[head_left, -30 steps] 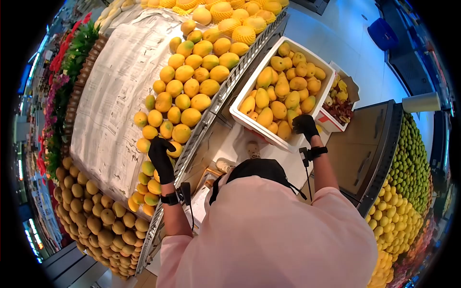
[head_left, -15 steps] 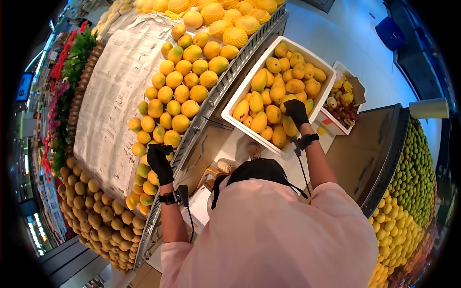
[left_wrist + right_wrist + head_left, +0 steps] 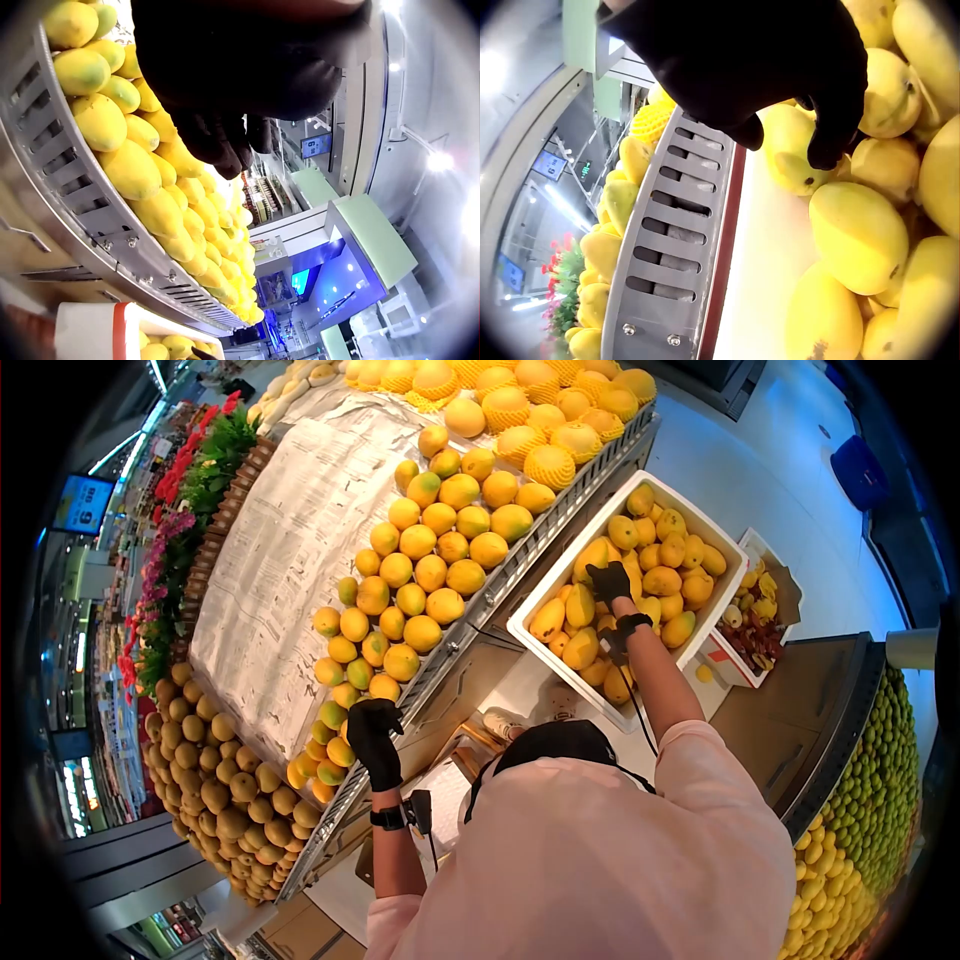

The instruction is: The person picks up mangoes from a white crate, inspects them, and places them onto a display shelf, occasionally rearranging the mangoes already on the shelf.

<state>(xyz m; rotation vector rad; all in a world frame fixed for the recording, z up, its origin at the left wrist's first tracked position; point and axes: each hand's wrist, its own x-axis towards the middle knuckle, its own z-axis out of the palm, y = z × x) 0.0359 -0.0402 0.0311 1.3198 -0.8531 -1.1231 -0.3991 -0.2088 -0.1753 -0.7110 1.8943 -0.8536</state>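
In the head view the black-gloved right hand (image 3: 609, 584) reaches over the left side of a white box (image 3: 568, 677) full of yellow mangoes. Its thumb and fingers curl round a mango (image 3: 786, 154) beside the inner wall, as the right wrist view shows. The gloved left hand (image 3: 375, 746) hangs at the edge of the display shelf, near the lower mangoes (image 3: 335, 750) laid out there. Its fingers (image 3: 214, 146) are loosely bent, and no fruit shows in them in the left wrist view. The palm is hidden.
A slotted metal rail (image 3: 520, 563) runs between shelf and box. White paper (image 3: 270, 550) lies beside the mangoes. Net-wrapped fruit (image 3: 550, 465) is at the far end, brown fruit (image 3: 215, 795) at the near end. A smaller box of scraps (image 3: 755, 620) adjoins the mango box.
The right hand has gone from the box's near side to its left side and now grips a mango. The left hand has come back from among the shelf mangoes to the rail.
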